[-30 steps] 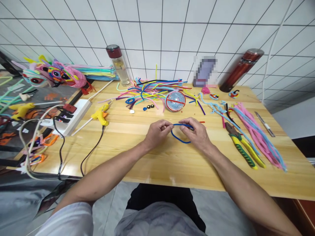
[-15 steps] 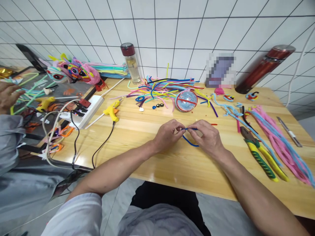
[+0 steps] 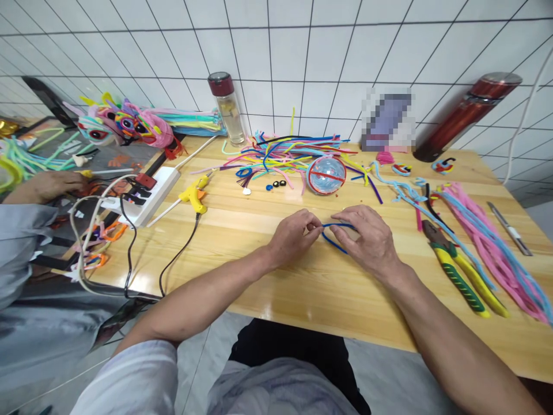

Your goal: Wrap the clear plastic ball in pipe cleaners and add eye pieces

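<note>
"Left of the ball [image 3: 327, 175], what is there?"
"Glue gun [image 3: 194, 197], well apart from the work."
"And the left hand [image 3: 294, 236]?"
"On the ball's near side, slightly left, thumb and fingertip pinching the blue stem [image 3: 334, 245] at its bend."
"Where does the stem lie?"
"Straight to the near side of the ball, curving between both hands."
"Right hand [image 3: 368, 237]?"
"Nearside, right of the ball, thumb and forefinger parted around the upper strand; whether it grips the stem, I can't tell."
"How to bend well?"
"I'd anchor with the left pinch and curve it by small right-thumb presses, avoiding kinks."
</note>
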Tool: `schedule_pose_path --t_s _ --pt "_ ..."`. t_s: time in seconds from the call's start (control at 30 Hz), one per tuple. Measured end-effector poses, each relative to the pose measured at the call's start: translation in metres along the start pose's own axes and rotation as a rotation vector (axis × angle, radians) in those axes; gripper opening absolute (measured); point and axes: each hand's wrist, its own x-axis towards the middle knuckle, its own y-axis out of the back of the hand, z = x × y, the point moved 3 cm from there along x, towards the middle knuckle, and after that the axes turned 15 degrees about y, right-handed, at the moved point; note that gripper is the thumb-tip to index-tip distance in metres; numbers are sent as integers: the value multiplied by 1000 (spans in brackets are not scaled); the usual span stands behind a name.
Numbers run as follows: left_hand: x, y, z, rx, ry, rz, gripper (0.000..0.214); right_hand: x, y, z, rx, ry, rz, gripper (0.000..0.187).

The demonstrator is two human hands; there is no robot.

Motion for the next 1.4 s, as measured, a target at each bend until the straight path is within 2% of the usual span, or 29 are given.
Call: schedule_pose_path --t_s 0.13,0.27,0.4,0.47,0.57,0.63,0.73,0.83,1.03,1.4 --pt "0 2 0 8 -3 46 7 2 7 -1 -37 -41 39 22" --pt "-2 2 2 -40 10 81 5 3 1 -1 -15 -32 3 19" --pt "4 5 -2 -117 118 102 8 -1 -8 2 10 -42 -7 18" --pt "16 17 -14 -85 236 142 9 -4 -11 4 -4 -50 -4 23" --pt "38 50 -42 86 425 176 10 -9 -18 7 -12 -52 -36 32" --pt "49 77 -60 193 486 298 10 -11 -23 7 9 -37 -62 35" --pt "56 98 -79 276 556 351 10 -12 -28 4 50 -12 -88 35" --pt "57 96 -84 333 592 300 11 -11 -31 -1 88 -6 -122 34" --pt "57 89 -76 470 677 226 18 -11 -33 -3 115 -5 -172 31" --pt "56 91 -74 488 707 206 19 -11 -34 -4 125 16 -181 32"
